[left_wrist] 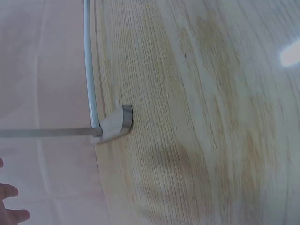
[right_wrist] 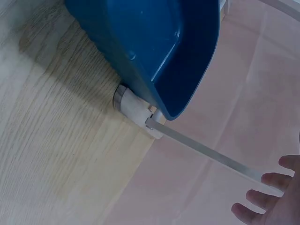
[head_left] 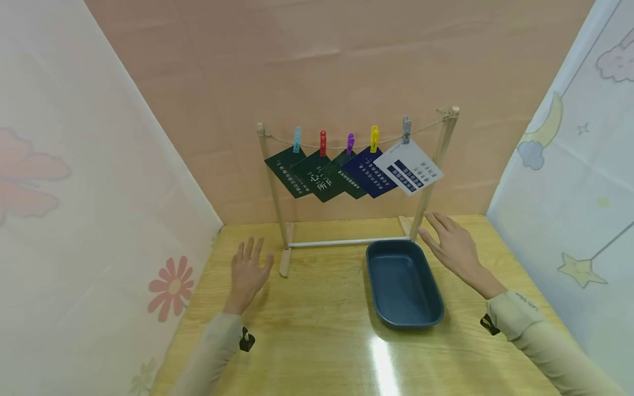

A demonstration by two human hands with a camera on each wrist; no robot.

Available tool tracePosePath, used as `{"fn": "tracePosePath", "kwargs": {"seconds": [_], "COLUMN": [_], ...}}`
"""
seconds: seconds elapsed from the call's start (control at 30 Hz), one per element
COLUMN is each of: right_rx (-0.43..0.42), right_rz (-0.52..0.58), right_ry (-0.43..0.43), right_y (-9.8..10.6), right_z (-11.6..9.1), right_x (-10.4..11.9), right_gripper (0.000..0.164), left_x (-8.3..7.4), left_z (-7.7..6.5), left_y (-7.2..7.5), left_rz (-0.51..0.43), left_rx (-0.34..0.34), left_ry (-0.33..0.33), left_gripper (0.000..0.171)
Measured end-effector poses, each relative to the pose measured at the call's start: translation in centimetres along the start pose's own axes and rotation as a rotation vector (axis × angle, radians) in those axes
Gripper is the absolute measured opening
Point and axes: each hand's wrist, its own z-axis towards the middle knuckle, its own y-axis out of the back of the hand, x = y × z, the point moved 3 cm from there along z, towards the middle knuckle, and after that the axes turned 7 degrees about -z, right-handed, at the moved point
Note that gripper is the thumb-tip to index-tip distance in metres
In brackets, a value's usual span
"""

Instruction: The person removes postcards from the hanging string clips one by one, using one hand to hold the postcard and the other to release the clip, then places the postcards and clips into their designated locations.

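My left hand [head_left: 247, 275] hovers with fingers spread near the left foot of a wooden stand [head_left: 275, 192], holding nothing. My right hand [head_left: 454, 245] is over the table by the stand's right post, fingers extended and nothing in them; the right wrist view also shows its fingers apart. A string [head_left: 426, 128] runs between the posts. Small cards hang from it by clothespins: dark green cards [head_left: 283, 170], a navy card [head_left: 369, 171] and a white card [head_left: 411, 168]. The clothespins are light blue [head_left: 297, 139], red [head_left: 323, 144], purple [head_left: 350, 144], yellow [head_left: 374, 138] and grey [head_left: 406, 130].
A dark blue tub [head_left: 403, 286] stands on the wooden table [head_left: 317, 319], left of my right hand and near the stand's right post. A white bar [head_left: 346, 242] joins the stand's feet. Pinkish cloth [head_left: 346, 60] hangs behind, with patterned white cloths [head_left: 99, 192] at both sides.
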Motion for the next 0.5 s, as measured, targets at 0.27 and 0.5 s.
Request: {"fn": "tracePosePath", "kwargs": {"seconds": [0.27, 0.5], "right_rx": [-0.016, -0.024], "right_rz": [0.025, 0.057], "right_ry": [0.021, 0.041], "right_y": [-0.1, 0.0], "right_z": [0.6, 1.5], "right_x": [1.3, 2.3], "right_gripper": [0.057, 0.057], "left_x": [-0.9, -1.4], "left_z": [0.3, 0.5], "left_y": [-0.8, -0.7], "left_rz": [-0.026, -0.044], "left_rx": [0.0, -0.029], "left_ry": [-0.006, -0.029], "left_gripper": [0.063, 0.061]}}
